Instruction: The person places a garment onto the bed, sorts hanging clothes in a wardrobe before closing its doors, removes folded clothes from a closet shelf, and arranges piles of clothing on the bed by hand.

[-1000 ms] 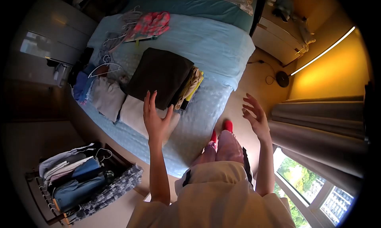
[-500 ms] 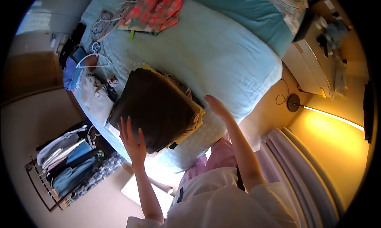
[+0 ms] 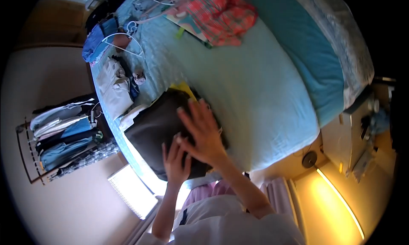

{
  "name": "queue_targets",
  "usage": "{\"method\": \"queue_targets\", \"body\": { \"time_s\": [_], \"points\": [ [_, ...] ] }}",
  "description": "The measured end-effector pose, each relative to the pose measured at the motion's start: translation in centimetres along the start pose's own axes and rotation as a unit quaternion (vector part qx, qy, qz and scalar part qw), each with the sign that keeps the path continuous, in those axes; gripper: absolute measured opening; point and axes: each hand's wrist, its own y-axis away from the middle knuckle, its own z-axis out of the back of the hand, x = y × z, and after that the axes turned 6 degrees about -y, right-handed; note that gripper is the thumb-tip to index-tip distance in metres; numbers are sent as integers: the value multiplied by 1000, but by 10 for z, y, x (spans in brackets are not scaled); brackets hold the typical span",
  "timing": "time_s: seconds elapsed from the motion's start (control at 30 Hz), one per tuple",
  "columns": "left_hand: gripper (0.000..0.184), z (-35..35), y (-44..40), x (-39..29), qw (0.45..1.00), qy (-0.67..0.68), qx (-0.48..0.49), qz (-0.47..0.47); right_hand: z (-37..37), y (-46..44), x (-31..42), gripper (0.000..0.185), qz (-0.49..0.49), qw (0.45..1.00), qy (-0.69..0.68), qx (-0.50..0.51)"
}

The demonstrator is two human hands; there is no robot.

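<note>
A dark brown or black folded cloth [image 3: 151, 130], probably a garment, lies at the near edge of the bed. Yellow fabric [image 3: 183, 90] peeks out from beneath its far edge. My left hand [image 3: 176, 163] is over the near part of the cloth, fingers stretched out. Farther up and to the right, my right hand [image 3: 205, 135] is spread over the same cloth, palm down. The two hands are close together, and neither grips anything. Whether the right palm presses on the cloth or hovers just above it, I cannot tell.
White clothing [image 3: 114, 89] and a white hanger [image 3: 123, 42] lie on the bed's left side. A red plaid garment [image 3: 223, 17] is at the far side of the blue bedsheet [image 3: 255, 96]. A clothes rack [image 3: 30, 159] stands left; a lit lamp [image 3: 341, 204] is at right.
Both hands have come in from the sides of the dark cloth and are now over its top, close together. The cloth looks flatter, and the view has turned.
</note>
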Motion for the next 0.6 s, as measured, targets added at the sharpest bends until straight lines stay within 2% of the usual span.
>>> {"method": "queue_targets", "body": {
  "time_s": [0.07, 0.13, 0.2, 0.27, 0.47, 0.6],
  "points": [
    [51, 14, 5, 13, 990, -89, -100, 47, -19, -19, 7, 61, 60, 997, 27, 49],
    [55, 19, 3, 24, 973, -93, -158, 137, -53, -21, -9, 60, 90, 987, 89, 94],
    [62, -11, 10, 56, 974, -83, -98, 188, -93, -13, -43, 60, 69, 967, 200, 145],
    [65, -29, 6, 61, 971, -91, -100, 195, -101, -11, -54, 60, 73, 961, 226, 141],
    [66, -24, 8, 59, 973, -42, -156, 166, -96, -13, -56, 59, 115, 941, 298, 108],
    [61, -3, 22, 51, 970, 20, -200, 140, -94, -9, -46, 54, 102, 900, 406, 123]
  ]
}}
